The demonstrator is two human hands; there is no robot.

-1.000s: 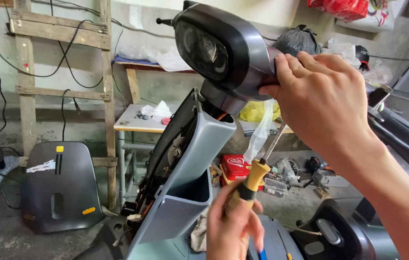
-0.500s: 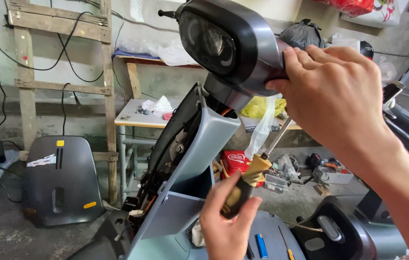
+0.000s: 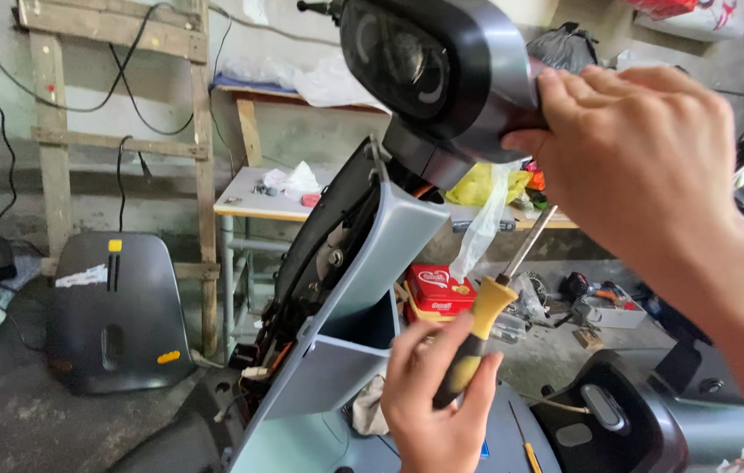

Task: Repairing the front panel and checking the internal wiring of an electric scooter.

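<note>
Item: scooter front assembly, under work, seen from the head camera.

Headlight housing [image 3: 442,74]: dark grey, rounded, lens facing left; sits at the top of the pale blue front panel [image 3: 363,289], which leans up and to the right beneath it. Wiring and dark fittings show along the panel's open left edge.

Right hand [image 3: 644,158]: fingers closed around the rear right side of the headlight housing, gripping it.

Left hand [image 3: 438,407]: below the housing, just right of the front panel; fingers wrapped around the yellow-and-black handle of a screwdriver [image 3: 486,307]. The shaft slants up and to the right, its tip hidden behind the right hand.

Surroundings, relative to the front panel: detached dark body panel [image 3: 113,307] standing on the floor well to the left, against a wooden ladder frame [image 3: 118,105]; desk [image 3: 249,206] behind, carrying rags and small parts; red tin [image 3: 438,289] just to the right on the floor, amid scattered tools; dark scooter seat section [image 3: 609,420] at lower right.
</note>
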